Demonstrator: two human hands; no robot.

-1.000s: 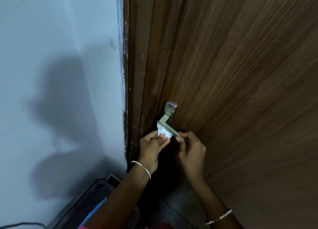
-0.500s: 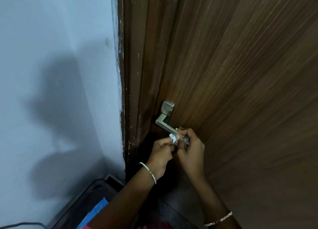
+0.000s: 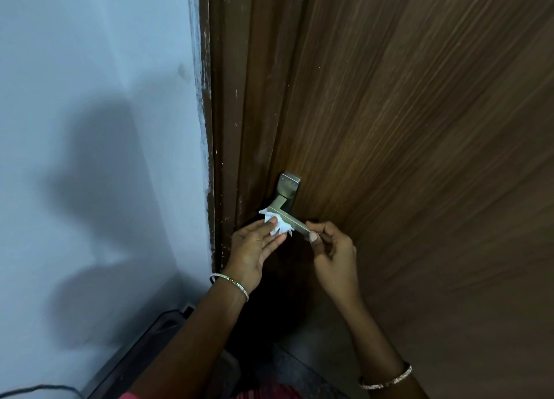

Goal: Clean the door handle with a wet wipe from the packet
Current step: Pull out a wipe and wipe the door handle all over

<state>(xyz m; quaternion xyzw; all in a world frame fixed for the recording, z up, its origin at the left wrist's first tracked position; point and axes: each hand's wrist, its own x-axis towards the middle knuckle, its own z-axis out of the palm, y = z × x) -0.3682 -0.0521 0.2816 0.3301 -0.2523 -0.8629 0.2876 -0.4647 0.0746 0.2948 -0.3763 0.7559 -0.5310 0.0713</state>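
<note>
Where the brushed-metal door handle (image 3: 286,211) stood out from the brown wooden door (image 3: 404,129), its lever ran down and to the right from a plate fixed close to the door's left edge. A crumpled white wet wipe (image 3: 277,223) was bunched against the bend of the lever, at its left end. The left hand (image 3: 254,249) pressed the wipe there, its fingers (image 3: 271,221) stretched almost flat with the tips on the wipe and the palm turned up, holding it against the metal rather than curling round it. The right hand (image 3: 331,249) pinched the free end of the lever between thumb and forefinger, the other fingers folded loosely below. A thin bangle (image 3: 230,283) circled the left wrist, and another bracelet (image 3: 386,379) circled the right forearm near the bottom edge of the view. Left of the door ran a dark frame (image 3: 212,129) with scuffed paint, and beyond it a pale blue wall (image 3: 90,69) that carried soft shadows. The packet was not in view.
</note>
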